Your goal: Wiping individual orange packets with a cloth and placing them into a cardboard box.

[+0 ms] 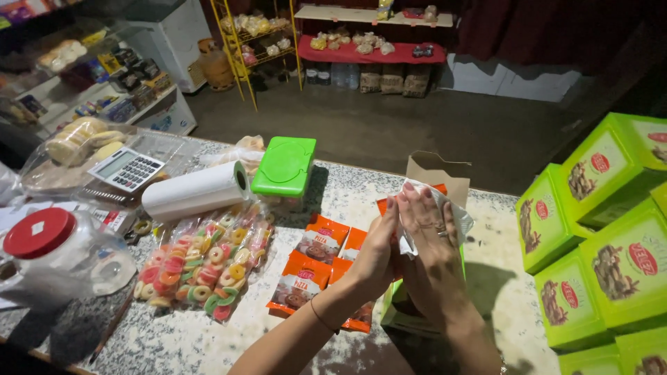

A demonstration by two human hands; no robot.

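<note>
Both hands are up over the middle of the counter, palms pressed toward each other with a white tissue (455, 217) sandwiched between them: the left hand (377, 251) flat against it from one side, the right hand (429, 239) from the other, fingers straight and close together. Under them lies a speckled stone counter (174, 340), and beyond its far edge a dim shop floor runs back to a yellow wire rack (244, 42) and a shelf draped in red cloth (372, 52), both carrying bagged goods. Right behind the hands stands an open brown paper bag (436, 172); below them sits a green box (399, 312), with orange snack packets (313, 260) fanned out just to the left. Further left, clear bags of ring-shaped gummy sweets (201, 267), a white paper roll (194, 191), a green-lidded wipes tub (283, 167), a calculator (126, 169) and a red-lidded clear jar (52, 257). Stacked green cartons (597, 236) crowd the right edge.
</note>
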